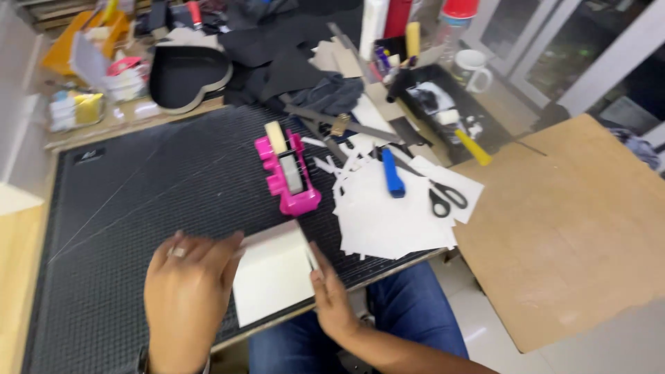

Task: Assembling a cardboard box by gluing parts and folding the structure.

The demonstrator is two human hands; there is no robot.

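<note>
A black cutting mat [138,187] with a fine printed grid covers most of the desk [21,270], whose pale wood shows at the near left. To the right, a large sheet of brown cardboard [575,228] juts past the desk edge, flat and matte. Far behind lies a black heart-shaped tray [187,76] among dark fabric scraps [291,62], with a white mug [474,69] further right.

In the middle right, a loose heap of white paper offcuts [388,215] spreads over the mat, with black-handled scissors [443,197] and a blue-handled tool [393,174] lying on it. A bright pink plastic tape dispenser [291,173] stands just beyond the near work.

At the near edge of the mat lies the cream card [271,277], a small rectangular piece, smooth and flat. It looks light and fairly stiff, likely to crease if bent, so holding it by its opposite edges seems best.

The left hand [187,298] lies flat and open, fingers spread, with fingertips touching the card's left edge; a ring shows on one finger. The right hand [332,301] rests open against the card's right edge, fingers together, not clamped on it.
</note>
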